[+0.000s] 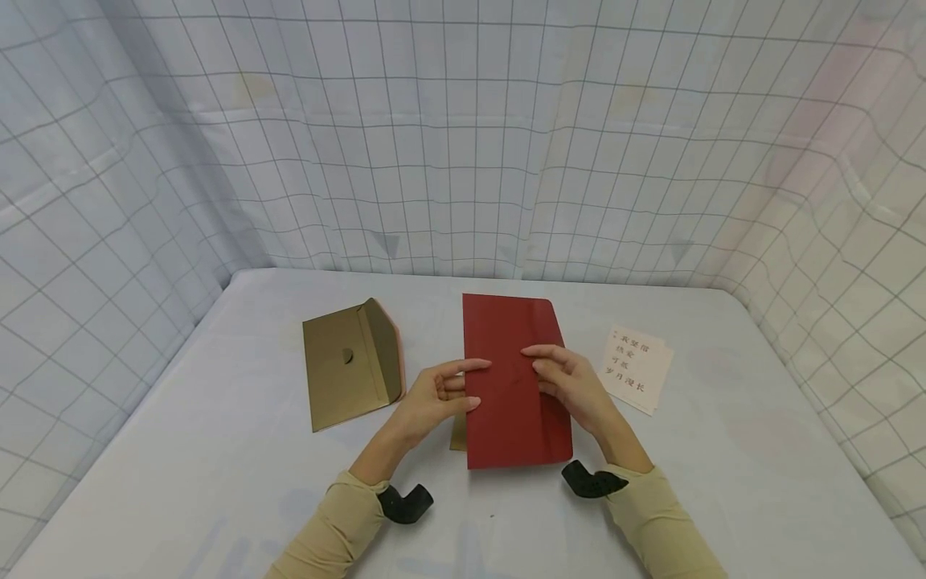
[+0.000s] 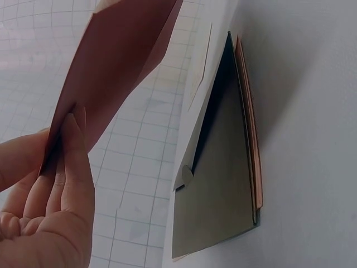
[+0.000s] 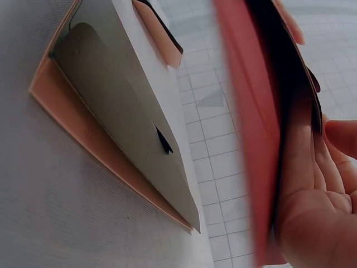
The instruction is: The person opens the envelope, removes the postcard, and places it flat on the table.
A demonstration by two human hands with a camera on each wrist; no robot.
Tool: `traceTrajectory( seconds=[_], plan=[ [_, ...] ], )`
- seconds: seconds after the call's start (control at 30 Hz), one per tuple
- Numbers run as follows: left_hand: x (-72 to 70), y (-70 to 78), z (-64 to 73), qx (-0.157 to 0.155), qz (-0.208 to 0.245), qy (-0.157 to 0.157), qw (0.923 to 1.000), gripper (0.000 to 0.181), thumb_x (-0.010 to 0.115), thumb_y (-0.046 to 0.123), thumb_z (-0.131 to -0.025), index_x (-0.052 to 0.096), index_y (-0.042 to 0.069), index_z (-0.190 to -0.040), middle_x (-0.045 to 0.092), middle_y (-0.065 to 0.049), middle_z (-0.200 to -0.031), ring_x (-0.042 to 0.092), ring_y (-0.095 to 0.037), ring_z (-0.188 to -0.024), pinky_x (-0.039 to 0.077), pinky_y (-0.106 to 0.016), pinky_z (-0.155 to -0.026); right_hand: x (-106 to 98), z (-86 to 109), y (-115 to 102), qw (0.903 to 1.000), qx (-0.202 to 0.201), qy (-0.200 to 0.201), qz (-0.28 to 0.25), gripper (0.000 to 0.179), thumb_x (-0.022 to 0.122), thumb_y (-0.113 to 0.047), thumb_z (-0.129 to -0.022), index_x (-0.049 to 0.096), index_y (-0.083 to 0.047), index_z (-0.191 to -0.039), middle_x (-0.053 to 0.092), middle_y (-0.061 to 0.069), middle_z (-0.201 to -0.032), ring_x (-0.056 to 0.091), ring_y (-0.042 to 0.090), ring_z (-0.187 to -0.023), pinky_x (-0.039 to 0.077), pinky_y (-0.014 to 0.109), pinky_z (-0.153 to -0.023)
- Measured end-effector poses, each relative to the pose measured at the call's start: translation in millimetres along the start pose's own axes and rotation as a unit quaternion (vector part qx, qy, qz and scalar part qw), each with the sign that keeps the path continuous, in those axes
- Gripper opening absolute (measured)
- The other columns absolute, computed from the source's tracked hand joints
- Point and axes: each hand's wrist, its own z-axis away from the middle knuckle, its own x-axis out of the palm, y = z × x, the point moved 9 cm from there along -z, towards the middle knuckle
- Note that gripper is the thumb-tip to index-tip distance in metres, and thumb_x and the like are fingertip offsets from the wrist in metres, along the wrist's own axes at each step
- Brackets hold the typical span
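Observation:
A red envelope (image 1: 502, 426) is held upright above the table in the head view, its flap side on the right. My left hand (image 1: 427, 400) pinches its left edge, thumb on the near face and other fingers partly behind. At the flap, my right hand (image 1: 579, 388) grips the paper between thumb and fingers; in the right wrist view some fingers (image 3: 298, 151) reach into the dark gap between flap and body. Below the red envelope, a gold corner (image 1: 457, 438) peeks out, the rest of it hidden.
To the left lies a gold envelope (image 1: 336, 382) with a half-round tab and a pinkish layer beneath. Pale cards (image 1: 637, 370) with printed characters lie overlapped on the right. Gridded white curtains (image 1: 463, 161) enclose the white table (image 1: 181, 442) at the back and sides.

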Motion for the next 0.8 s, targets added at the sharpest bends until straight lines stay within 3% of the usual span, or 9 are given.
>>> traceTrajectory(
  seconds=[0.17,0.37,0.8],
  plan=[
    [-0.4,-1.5,-0.2,-0.008,-0.01,-0.001,0.9999,0.051,0.059,-0.003,-0.086,0.047,0.003,-0.135,0.058,-0.035,-0.119,0.067,-0.004,-0.09,0.054,-0.022,-0.078,3.2,0.1,-1.7,0.9997,-0.014,-0.02,0.002,0.035,0.05,-0.014,-0.097,0.048,0.003,-0.127,0.058,-0.009,-0.11,0.063,0.004,-0.091,0.053,0.02,-0.081],
    [0.3,-2.1,-0.3,-0.011,-0.012,-0.009,0.9998,0.052,0.06,-0.002,-0.086,0.046,0.004,-0.136,0.058,-0.033,-0.121,0.067,-0.004,-0.091,0.054,-0.022,-0.078,5.8,1.7,-2.8,0.9992,-0.012,-0.033,0.016,0.038,0.052,-0.011,-0.095,0.045,0.005,-0.129,0.067,-0.013,-0.099,0.064,0.004,-0.091,0.053,0.02,-0.082],
    [1.2,-4.1,-0.2,-0.018,-0.021,-0.014,0.9995,0.052,0.059,-0.002,-0.086,0.046,0.003,-0.136,0.056,-0.032,-0.124,0.066,-0.003,-0.094,0.055,-0.023,-0.08,3.5,0.1,2.5,0.9998,0.007,-0.007,0.015,0.036,0.055,-0.007,-0.093,0.048,0.007,-0.125,0.07,-0.015,-0.089,0.064,0.002,-0.084,0.054,0.02,-0.075]
  ],
)
